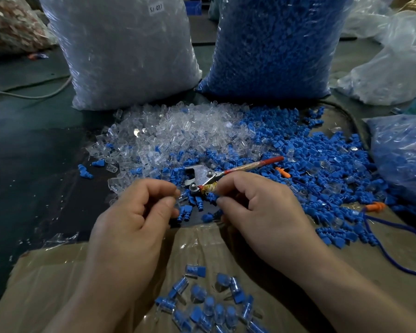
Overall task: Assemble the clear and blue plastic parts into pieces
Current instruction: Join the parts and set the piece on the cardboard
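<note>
Two hands work just in front of one metal crimping tool (202,178) with a red handle, which lies on the scattered parts. The left hand (135,212) is curled, thumb and forefinger pinching a small clear part (181,197) just left of the tool's near end; most of that part is hidden by the fingertips. The right hand (257,207) is curled too and pinches one blue part (211,197) just below the tool's near end, close to the left hand's fingertips.

Behind the tool spreads one heap of clear parts (178,131), and to the right of the tool one heap of blue parts (310,164); the two mix where they meet around the tool. Both are far too many to count.

Well in front of the tool, between the forearms, finished pieces (209,306) lie on one sheet of brown cardboard (58,284), each a clear shell with blue inside. There are more than a dozen, overlapping, so I cannot tell the exact number.

Far behind the tool stand two big sacks: a sack of clear parts (120,51) on the left with a white label (156,7), and a sack of blue parts (274,44) on the right. A third, smaller bag (404,159) with blue contents sits far right of the tool.

Two orange earplugs (282,173) lie right of the tool, the farther one on a blue cord (382,248).
</note>
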{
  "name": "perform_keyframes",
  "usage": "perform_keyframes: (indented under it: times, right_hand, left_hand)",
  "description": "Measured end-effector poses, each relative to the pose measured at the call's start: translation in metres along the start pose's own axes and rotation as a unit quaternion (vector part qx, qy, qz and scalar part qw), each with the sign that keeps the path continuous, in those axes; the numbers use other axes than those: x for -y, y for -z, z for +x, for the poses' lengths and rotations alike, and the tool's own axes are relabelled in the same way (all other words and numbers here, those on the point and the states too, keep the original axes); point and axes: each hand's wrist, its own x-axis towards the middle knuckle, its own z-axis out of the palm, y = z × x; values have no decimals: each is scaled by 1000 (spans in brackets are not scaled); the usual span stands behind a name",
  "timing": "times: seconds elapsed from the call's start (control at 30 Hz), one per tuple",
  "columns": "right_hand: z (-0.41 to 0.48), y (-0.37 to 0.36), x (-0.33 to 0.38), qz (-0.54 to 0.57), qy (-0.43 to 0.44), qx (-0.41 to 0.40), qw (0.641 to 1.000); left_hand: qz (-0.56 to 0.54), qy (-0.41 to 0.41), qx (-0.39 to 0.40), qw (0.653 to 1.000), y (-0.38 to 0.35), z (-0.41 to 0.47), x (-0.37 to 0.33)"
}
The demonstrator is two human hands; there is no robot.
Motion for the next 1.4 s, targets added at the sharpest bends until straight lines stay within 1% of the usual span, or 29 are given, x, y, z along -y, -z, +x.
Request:
perform_keyframes:
  times: [0.17, 0.33, 0.47, 0.67, 0.77, 0.87, 1.07, 1.17, 1.23, 1.33, 1.4]
  right_hand:
    - [0, -2, 2, 35, 2, -4, 999]
    - [-2, -3, 3, 53, 12, -15, 998]
    - [-2, -3, 4, 61, 27, -22, 998]
    - [0, 1, 4, 14, 79, -69, 994]
    - [-6, 1, 10, 18, 124, -50, 991]
    - [-9, -1, 15, 11, 146, -16, 989]
    - [-9, 2, 16, -12, 165, 25, 986]
    - [-9, 1, 15, -23, 182, 7, 983]
    - [-10, 2, 15, -14, 184, -11, 983]
    - [-12, 2, 15, -8, 192, -19, 981]
    - [-12, 2, 16, -3, 194, -25, 981]
  left_hand:
    - [-114, 70, 30, 991, 0, 3, 6]
    - [-212, 90, 69, 971, 1, 4, 5]
    - [-249, 103, 87, 959, -2, 2, 0]
    - [-248, 117, 89, 958, -3, 0, -1]
    - [-270, 109, 87, 953, -3, 1, -2]
    - [-272, 110, 100, 951, -3, 0, -3]
    - [-212, 95, 106, 967, -2, -3, -3]
    - [-145, 61, 125, 980, -1, -4, -1]
    - [-133, 46, 135, 981, -1, -5, -1]
    - [-183, 56, 147, 971, -3, -6, -5]
    - [-256, 95, 133, 953, -5, -4, -7]
